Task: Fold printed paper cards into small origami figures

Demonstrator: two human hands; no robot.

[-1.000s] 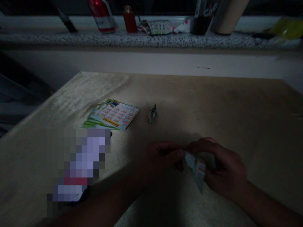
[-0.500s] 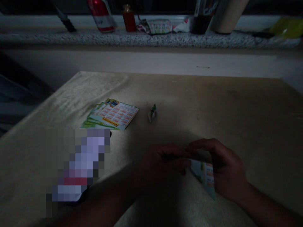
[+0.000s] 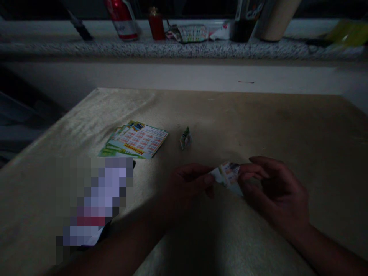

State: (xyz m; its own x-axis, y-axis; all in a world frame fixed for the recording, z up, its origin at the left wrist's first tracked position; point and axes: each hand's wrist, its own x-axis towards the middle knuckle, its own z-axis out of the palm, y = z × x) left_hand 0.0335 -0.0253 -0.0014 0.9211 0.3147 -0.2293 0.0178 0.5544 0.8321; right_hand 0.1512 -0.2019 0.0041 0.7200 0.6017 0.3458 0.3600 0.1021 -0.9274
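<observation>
A small folded piece of printed paper [image 3: 228, 177], white with coloured print, is held up between both hands above the table. My left hand [image 3: 191, 182] pinches its left corner between thumb and fingers. On the other side, my right hand [image 3: 276, 191] has its thumb and fingertips closed on the paper's right edge. Beyond the hands a small folded paper shape [image 3: 186, 138] with green print stands on the table. To its left lies a fanned stack of printed cards [image 3: 143, 138], the top one showing calendar-like rows.
A pixelated, phone-like object [image 3: 100, 203] lies at the left beside my forearm. The table [image 3: 287, 126] has a beige cover. Behind it, a speckled sill [image 3: 161, 48] carries a red can [image 3: 124, 23], a small red bottle [image 3: 156, 25], crumpled wrappers [image 3: 192, 33] and a dark bottle [image 3: 244, 27].
Both hands have lifted the folded paper a little away from me and turned it. The right hand's fingers have shifted to its right edge. The cards and the standing paper shape stay put.
</observation>
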